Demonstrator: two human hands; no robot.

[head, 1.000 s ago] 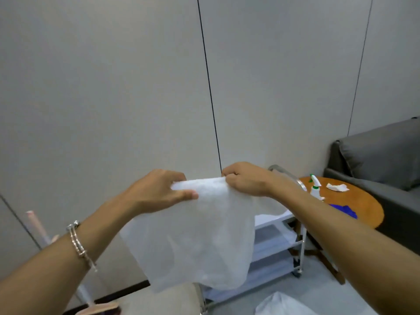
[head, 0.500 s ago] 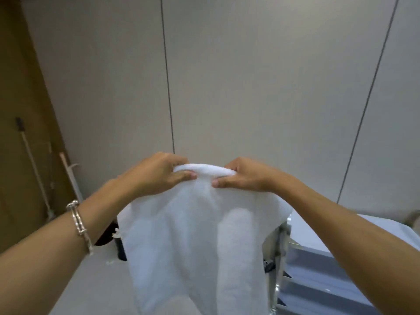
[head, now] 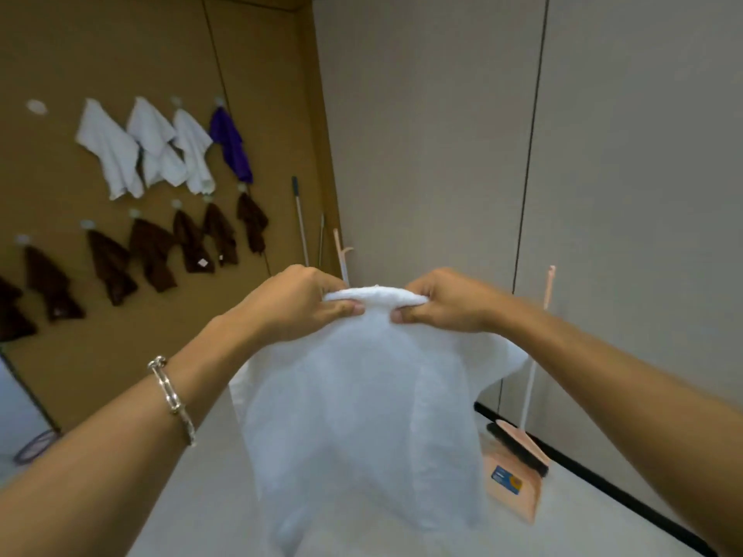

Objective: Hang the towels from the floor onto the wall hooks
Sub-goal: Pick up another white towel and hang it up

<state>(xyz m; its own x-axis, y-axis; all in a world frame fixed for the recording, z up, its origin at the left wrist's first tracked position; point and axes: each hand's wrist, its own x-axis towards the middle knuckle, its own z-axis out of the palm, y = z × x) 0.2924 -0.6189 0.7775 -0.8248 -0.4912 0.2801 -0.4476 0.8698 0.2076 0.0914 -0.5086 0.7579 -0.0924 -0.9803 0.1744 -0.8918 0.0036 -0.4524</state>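
View swings left, brown wall (head: 261, 74) now in sight | left hand (head: 297, 307) and right hand (head: 446, 301) both pinch bunched top edge of towel (head: 362, 416), held in air before me | risk: I judge thick bunch can slip off free hook (head: 36, 107), well apart at far left | towel hangs, long axis vertical, loose end down
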